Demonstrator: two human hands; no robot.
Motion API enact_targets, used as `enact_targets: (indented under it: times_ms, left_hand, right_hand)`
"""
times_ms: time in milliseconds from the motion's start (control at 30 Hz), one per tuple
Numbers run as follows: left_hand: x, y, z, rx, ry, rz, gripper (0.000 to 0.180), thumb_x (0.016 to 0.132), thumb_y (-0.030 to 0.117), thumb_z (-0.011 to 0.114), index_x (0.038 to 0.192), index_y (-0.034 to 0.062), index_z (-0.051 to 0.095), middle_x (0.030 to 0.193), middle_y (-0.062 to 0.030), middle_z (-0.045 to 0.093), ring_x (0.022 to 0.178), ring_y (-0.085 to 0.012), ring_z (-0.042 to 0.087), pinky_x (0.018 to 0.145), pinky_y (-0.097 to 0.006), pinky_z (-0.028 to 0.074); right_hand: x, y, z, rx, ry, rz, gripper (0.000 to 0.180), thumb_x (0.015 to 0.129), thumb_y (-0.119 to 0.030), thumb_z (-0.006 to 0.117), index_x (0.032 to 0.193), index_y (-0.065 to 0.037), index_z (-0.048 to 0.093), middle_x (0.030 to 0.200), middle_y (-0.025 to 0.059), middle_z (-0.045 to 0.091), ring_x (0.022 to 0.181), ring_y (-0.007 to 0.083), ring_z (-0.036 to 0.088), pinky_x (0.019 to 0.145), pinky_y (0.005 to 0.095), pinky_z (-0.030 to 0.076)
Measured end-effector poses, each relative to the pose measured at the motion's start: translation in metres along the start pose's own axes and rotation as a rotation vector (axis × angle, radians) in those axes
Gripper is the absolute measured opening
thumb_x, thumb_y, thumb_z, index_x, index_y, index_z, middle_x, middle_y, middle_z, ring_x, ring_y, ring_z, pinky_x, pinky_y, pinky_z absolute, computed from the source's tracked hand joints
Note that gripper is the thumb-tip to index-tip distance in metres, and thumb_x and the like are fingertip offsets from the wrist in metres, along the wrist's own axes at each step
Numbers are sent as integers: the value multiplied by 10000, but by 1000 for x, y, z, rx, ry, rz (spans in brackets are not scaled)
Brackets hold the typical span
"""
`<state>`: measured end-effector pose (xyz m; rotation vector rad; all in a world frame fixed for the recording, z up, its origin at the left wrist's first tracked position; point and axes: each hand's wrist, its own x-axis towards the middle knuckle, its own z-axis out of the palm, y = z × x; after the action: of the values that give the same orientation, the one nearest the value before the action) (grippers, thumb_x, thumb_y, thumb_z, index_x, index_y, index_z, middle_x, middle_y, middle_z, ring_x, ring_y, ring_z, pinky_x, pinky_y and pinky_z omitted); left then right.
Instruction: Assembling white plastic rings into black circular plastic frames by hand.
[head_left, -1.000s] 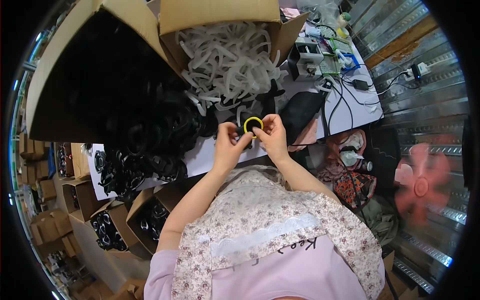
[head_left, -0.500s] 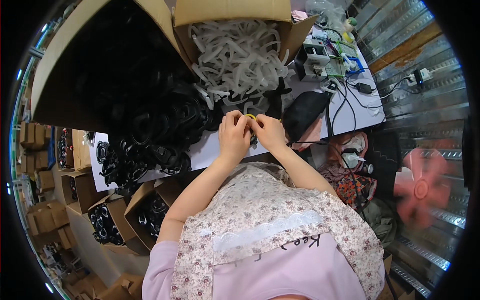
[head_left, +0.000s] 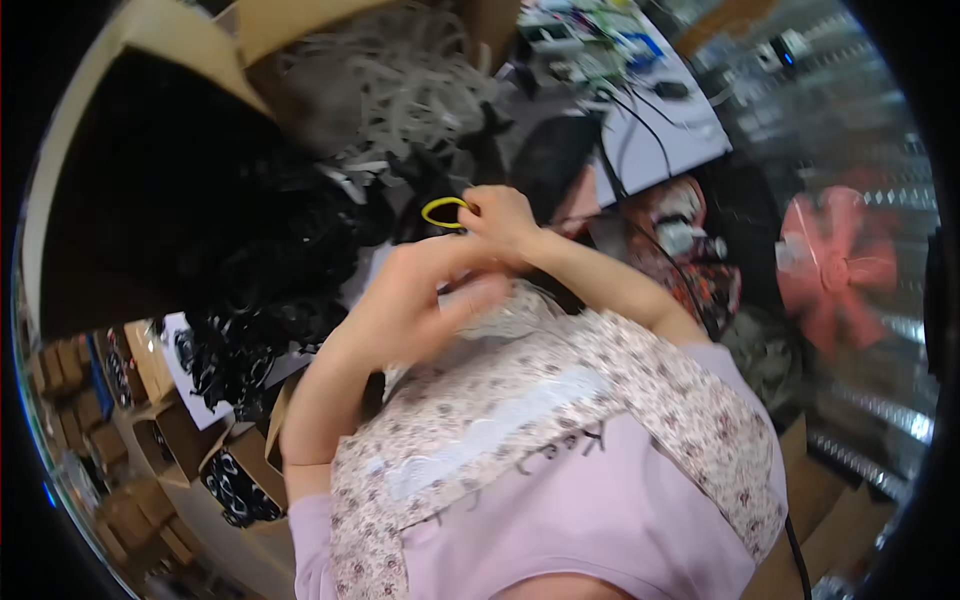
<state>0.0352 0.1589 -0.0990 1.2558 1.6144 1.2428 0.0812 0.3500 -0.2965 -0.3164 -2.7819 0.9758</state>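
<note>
A slim yellow loop [head_left: 441, 213] pokes out to the left from the fingers of my right hand [head_left: 503, 220], which is closed on it near the table's front edge. My left hand [head_left: 405, 300] is nearer my body, in front of the apron. It is blurred by motion, but its thumb and fingers look apart and nothing shows in them. Past the loop lie a black cloth-like piece [head_left: 550, 150] and black straps. Clear whitish curved plastic strips [head_left: 420, 85] fill a carton behind them.
At the left, a big carton [head_left: 85, 80] of black parts spills a dark heap [head_left: 235, 345] over the white table [head_left: 675, 145]. Cables and small gear cover the far right. A red fan [head_left: 838, 270] stands by the metal wall, with open cartons [head_left: 240, 470] at the lower left.
My hands have parted: the left drew back toward my body, while the right kept the yellow loop, now more visible. The head view has tilted and shifted.
</note>
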Motion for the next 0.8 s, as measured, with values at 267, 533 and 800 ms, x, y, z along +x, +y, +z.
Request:
enact_targets:
  times_ms: [267,533,800]
  left_hand:
    - [49,87,66,251,-415,752,543,845,129,604,1364,27,483,1122,-147,637,1122,-316,601,1009,-529,406]
    - [59,114,39,677,-397,685,319,758,181,675,1049,66,618,944,-54,625,994,-257,584,891,-457,417]
    - [16,202,125,-183,-391,1058,268,837,302,563,840,72,700,844,-102,699,840,-301,648,841,-484,415]
  right_hand:
    - [-22,17,13,76,-222,65,264,834,-323,650,747,-73,647,710,137,665,711,348,664,624,469,484]
    - [-26,-1,-1,201,-201,33,296,850,-266,666,745,-1,588,661,156,592,589,324,567,566,416,418]
    - [-24,6,20,270,-257,35,279,879,-179,669,725,24,556,579,96,502,527,149,466,520,335,377]
